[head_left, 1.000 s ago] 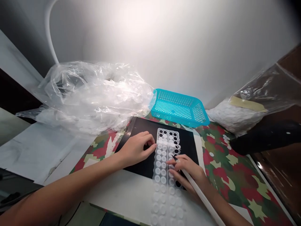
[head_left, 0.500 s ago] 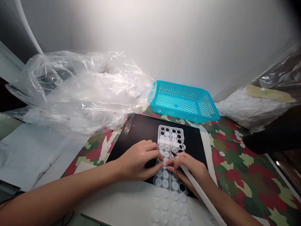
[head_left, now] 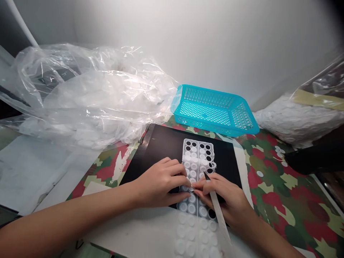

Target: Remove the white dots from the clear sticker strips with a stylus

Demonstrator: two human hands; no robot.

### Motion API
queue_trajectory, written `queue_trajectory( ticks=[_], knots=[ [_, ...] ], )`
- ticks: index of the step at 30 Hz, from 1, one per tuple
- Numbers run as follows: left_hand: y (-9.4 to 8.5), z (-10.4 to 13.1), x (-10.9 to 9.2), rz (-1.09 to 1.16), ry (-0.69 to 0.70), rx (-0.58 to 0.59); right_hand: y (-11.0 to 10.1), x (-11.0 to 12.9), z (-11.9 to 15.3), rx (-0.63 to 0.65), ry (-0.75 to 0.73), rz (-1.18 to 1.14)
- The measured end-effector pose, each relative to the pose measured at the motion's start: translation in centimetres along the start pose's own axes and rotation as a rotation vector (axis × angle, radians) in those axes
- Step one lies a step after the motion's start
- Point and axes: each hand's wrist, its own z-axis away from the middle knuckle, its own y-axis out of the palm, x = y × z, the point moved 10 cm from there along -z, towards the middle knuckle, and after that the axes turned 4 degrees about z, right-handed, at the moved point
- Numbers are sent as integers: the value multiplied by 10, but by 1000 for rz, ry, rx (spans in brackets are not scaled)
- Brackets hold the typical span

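Under my hands lies a translucent plastic sheet (head_left: 198,154) with rows of round white discs; dark round gaps show at its far end and right edge. My left hand (head_left: 169,181) reaches in from the left, thumb and fingertips closed around a small white disc (head_left: 191,189) over the middle of the sheet. My right hand (head_left: 225,193) grips a slim white-handled tool (head_left: 219,215) with a dark pointed tip, which points away from me. Its thumb and index fingertips meet my left fingertips at the same disc. Its fingers partly cover the sheet's right side.
The sheet lies partly on a black mat (head_left: 161,147). Behind it stands a turquoise mesh basket (head_left: 215,127). A large clear plastic bag (head_left: 102,96) fills the back left, and another bag of white pieces (head_left: 298,120) sits at right. Loose white discs (head_left: 259,173) lie on the camouflage-patterned cover.
The camera view has shifted slightly. My right hand has turned a little, so the tool's handle stands steeper. The fingertips of both hands stay together over the sheet's middle.
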Motion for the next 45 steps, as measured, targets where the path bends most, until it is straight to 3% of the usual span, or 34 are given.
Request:
queue_trajectory(
  ticks=[19,27,34,45],
  knots=[
    [4,-3,4,43,-144,-77,1,-7,-2,2,88,-43],
    [13,-4,21,187,-280,-4,0,-26,5,-19,291,-177],
    [16,-4,25,173,-305,20,7,-25,4,29,300,-174],
    [15,-4,26,169,-314,-1,5,-29,2,-8,386,-217]
  ],
)
